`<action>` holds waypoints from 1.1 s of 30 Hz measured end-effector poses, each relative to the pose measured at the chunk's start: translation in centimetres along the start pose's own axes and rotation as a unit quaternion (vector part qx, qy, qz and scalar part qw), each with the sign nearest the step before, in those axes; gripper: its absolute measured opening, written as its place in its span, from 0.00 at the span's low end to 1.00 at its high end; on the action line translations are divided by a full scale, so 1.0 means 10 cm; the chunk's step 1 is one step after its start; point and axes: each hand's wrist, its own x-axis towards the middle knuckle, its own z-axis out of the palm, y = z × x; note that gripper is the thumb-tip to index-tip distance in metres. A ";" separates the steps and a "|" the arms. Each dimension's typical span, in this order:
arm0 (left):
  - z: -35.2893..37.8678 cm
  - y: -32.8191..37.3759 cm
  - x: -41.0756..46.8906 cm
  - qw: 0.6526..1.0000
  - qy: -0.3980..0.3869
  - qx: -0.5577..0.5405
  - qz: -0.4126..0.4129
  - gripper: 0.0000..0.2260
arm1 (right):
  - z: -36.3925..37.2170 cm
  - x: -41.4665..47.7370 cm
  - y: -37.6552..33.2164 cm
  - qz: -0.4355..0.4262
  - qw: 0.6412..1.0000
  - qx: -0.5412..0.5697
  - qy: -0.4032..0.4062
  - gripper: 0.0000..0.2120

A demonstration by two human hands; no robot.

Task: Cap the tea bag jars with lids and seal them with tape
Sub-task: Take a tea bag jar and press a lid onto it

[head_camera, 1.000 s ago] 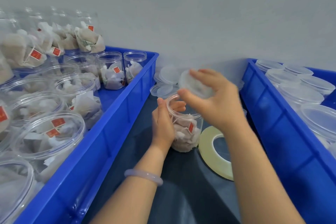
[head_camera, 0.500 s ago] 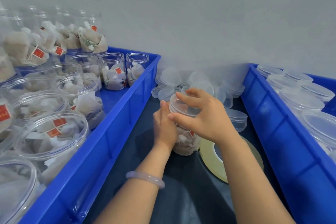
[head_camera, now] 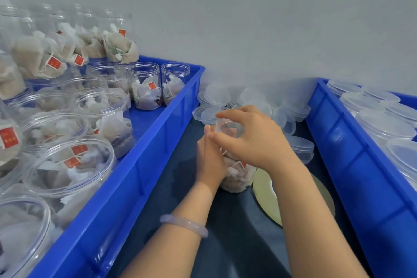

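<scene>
A clear jar of tea bags (head_camera: pixel 237 178) stands on the dark mat between two blue bins. My left hand (head_camera: pixel 209 160) is wrapped around its left side. My right hand (head_camera: pixel 252 140) sits on top of the jar, fingers closed around a clear lid (head_camera: pixel 228 126) that rests on the jar's mouth. A large roll of yellowish tape (head_camera: pixel 261 189) lies flat on the mat just right of the jar, partly hidden under my right forearm.
The blue bin on the left (head_camera: pixel 144 164) holds several open jars of tea bags. A blue bin on the right (head_camera: pixel 352 164) holds several lidded jars. A pile of loose clear lids (head_camera: pixel 255 99) lies against the wall behind the jar.
My right hand has brought the lid down from above the jar onto its mouth. The left hand has stayed on the jar's side.
</scene>
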 end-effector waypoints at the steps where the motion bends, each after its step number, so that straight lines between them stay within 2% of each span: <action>1: 0.00 -0.02 0.01 1.000 -0.007 -0.007 -0.014 0.22 | -0.01 0.00 0.01 -0.007 1.000 0.009 -0.002 0.22; 3: 0.00 -0.03 0.03 0.999 -0.017 -0.017 -0.027 0.19 | -0.04 -0.01 0.03 -0.019 1.000 0.013 -0.017 0.21; 9: -0.02 -0.03 0.03 0.999 -0.029 -0.007 -0.030 0.22 | -0.11 0.04 0.03 -0.020 0.997 0.028 -0.066 0.18; 12: 0.00 -0.03 0.01 1.000 0.000 0.001 -0.016 0.26 | -0.07 0.04 0.03 -0.004 0.999 0.040 -0.034 0.17; 17: 0.04 -0.01 -0.03 1.000 0.029 0.007 0.008 0.24 | 0.05 0.01 0.00 0.042 0.998 0.025 0.032 0.18; 23: 0.00 -0.02 0.01 0.999 0.007 0.023 0.026 0.22 | 0.02 -0.03 0.00 0.016 0.999 0.009 0.041 0.18; 25: -0.02 -0.01 0.05 1.000 -0.008 0.011 0.014 0.24 | -0.06 -0.05 0.00 0.002 0.997 0.075 0.030 0.16; 27: -0.04 -0.01 0.10 0.997 -0.049 -0.050 -0.041 0.28 | -0.20 -0.07 0.03 -0.008 0.972 0.234 0.015 0.12; 28: -0.04 -0.02 0.12 0.993 -0.068 -0.073 -0.061 0.28 | -0.28 -0.09 0.07 -0.021 0.959 0.281 0.024 0.12; 31: -0.02 -0.05 0.14 0.994 -0.065 -0.051 -0.068 0.25 | -0.35 -0.09 0.13 -0.047 0.976 0.204 0.065 0.14; 33: -0.01 -0.05 0.11 0.996 -0.057 -0.026 -0.055 0.24 | -0.27 -0.08 0.09 -0.029 0.988 0.146 0.040 0.17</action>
